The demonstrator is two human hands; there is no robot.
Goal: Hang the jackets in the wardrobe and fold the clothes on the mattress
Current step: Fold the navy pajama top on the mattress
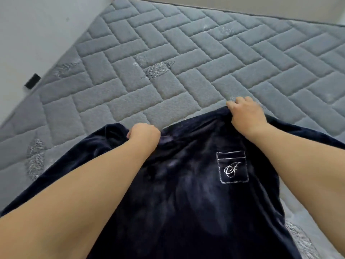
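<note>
On the grey mattress (130,94), our left hand (144,135) and right hand (246,114) pinch the navy garment's (186,193) far edge, fingers closed; we should pull it flat evenly.

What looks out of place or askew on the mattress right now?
Nothing stands out. The dark navy velvety garment lies on the grey quilted mattress, left hand and right hand gripping its far edge; only ordinary bunching there.

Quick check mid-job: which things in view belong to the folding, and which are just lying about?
Job: navy velvet garment with a monogrammed pocket, gripped by left hand and right hand; grey quilted mattress.
Lying about: small black object beside the mattress edge.
</note>
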